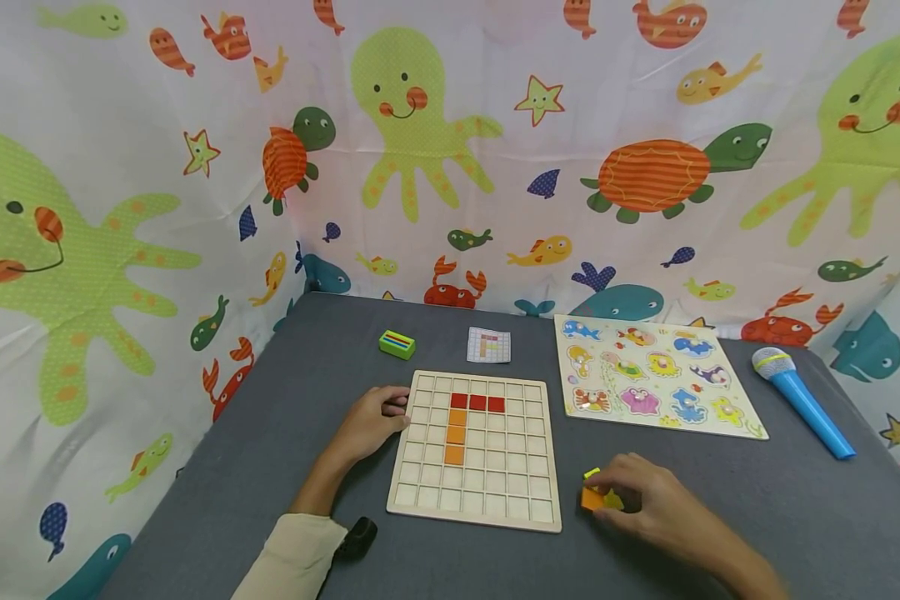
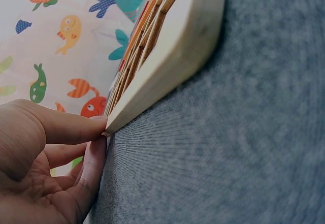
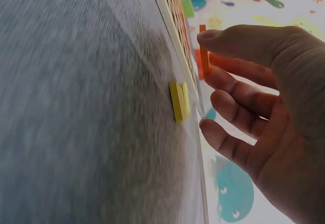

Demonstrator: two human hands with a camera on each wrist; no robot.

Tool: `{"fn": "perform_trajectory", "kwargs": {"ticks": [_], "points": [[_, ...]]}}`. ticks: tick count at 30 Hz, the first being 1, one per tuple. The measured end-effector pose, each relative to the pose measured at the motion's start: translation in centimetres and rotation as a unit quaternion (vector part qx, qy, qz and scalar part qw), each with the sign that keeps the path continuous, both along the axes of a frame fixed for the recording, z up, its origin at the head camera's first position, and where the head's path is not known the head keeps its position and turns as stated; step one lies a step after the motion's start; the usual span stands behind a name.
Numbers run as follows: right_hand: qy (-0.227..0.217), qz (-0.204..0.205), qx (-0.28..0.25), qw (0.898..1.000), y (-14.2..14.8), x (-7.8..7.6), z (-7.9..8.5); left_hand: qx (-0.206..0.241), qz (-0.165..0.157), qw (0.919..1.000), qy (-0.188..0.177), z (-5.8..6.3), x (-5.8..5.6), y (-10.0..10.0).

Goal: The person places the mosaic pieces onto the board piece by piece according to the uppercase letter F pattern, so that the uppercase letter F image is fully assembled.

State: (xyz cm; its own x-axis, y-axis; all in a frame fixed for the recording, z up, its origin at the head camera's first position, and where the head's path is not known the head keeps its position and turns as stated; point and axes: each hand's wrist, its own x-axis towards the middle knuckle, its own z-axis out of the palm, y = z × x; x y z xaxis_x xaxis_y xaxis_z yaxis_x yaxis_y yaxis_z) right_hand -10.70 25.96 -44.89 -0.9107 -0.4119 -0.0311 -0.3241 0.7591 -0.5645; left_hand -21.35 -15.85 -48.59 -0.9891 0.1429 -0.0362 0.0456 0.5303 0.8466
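Observation:
A wooden grid board (image 1: 474,520) lies on the dark grey table, with a row of red square tiles (image 1: 477,403) and a column of orange square tiles (image 1: 456,435) in its cells. At the board's left edge, my left hand (image 1: 367,425) pinches the rim between thumb and finger, as the left wrist view (image 2: 56,155) shows closely. To the right of the board, my right hand (image 1: 656,504) holds an orange tile (image 3: 204,51) between thumb and fingertips. Yellow tiles (image 3: 179,102) lie on the table below that hand, partly hidden by it in the head view.
Behind the board are a green block with coloured stripes (image 1: 397,344) and a small pattern card (image 1: 488,345). A sea-animal puzzle board (image 1: 622,379) and a blue toy microphone (image 1: 806,404) lie at the right. Printed fabric stands around the table.

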Motion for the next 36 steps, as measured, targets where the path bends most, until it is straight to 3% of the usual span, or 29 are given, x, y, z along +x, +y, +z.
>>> {"fn": "perform_trajectory", "kwargs": {"ticks": [15, 30, 36], "points": [[0.043, 0.069, -0.025, 0.996, -4.9, -2.0, -0.4, 0.003, -0.003, 1.0000, 0.000, 0.0, 0.0, 0.0], [0.048, 0.109, -0.049, 0.992, -9.8, -3.6, -0.9, 0.007, 0.000, 1.0000, 0.000, -0.2, -0.2, 0.1], [0.055, 0.108, -0.030, 0.992, -11.9, -4.0, -0.9, 0.005, 0.003, 1.0000, -0.003, -0.3, -0.2, 0.1]]}}
